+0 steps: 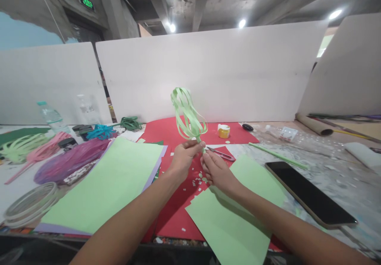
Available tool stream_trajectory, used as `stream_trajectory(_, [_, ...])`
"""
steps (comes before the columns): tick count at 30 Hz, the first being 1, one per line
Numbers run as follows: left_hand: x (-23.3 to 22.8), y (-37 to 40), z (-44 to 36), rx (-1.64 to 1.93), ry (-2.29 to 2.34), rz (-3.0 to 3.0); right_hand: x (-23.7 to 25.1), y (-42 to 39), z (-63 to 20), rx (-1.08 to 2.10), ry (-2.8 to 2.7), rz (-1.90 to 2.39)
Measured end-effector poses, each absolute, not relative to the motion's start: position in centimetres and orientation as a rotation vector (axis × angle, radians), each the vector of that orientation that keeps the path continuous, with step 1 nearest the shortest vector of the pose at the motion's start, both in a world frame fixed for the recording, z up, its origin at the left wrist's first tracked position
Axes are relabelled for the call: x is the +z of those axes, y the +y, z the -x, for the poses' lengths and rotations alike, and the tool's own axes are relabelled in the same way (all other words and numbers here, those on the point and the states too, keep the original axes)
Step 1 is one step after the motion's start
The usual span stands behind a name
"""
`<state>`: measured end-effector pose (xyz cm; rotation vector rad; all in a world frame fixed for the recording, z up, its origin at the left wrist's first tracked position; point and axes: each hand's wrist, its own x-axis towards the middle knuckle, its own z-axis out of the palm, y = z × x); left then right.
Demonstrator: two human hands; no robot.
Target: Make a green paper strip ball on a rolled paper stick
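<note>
In the head view a light green paper flower (190,118), made of looped strips gathered at the base, stands upright above the table. My left hand (186,155) pinches its gathered base. Just below and to the right, my right hand (216,167) has its fingers closed on the lower end of the same flower. Behind the right hand lies a pair of small scissors (224,154) on red paper (175,213). Small pale paper scraps are scattered beneath both hands. A light green sheet (232,225) lies under my right forearm.
At left are a stack of green and purple sheets (110,185), tape rolls (32,205), a purple bag (68,161) and other paper flowers. A yellow glue jar (224,131) stands behind. To the right are a green stick (276,155), a phone (309,193) and a plastic bottle (297,138).
</note>
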<state>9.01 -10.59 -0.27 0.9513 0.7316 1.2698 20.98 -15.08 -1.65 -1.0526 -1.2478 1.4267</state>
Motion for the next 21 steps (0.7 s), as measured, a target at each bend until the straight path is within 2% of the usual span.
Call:
stream_trajectory(7, [0.0,-10.5,-9.1,1.198,0.593,-1.029,-0.9,-15.0,-22.0,1.788,-1.124,0.843])
stream_trajectory(17, [-0.1,-10.3,-8.6,1.241,0.783,-1.0,-1.5,-14.8,-21.2,1.415,-1.352,0.987])
stream_trajectory(21, [0.1,-10.3,-8.6,1.226,0.77,-0.989,-1.4,-14.8,-21.5,1.519,-1.287,0.942])
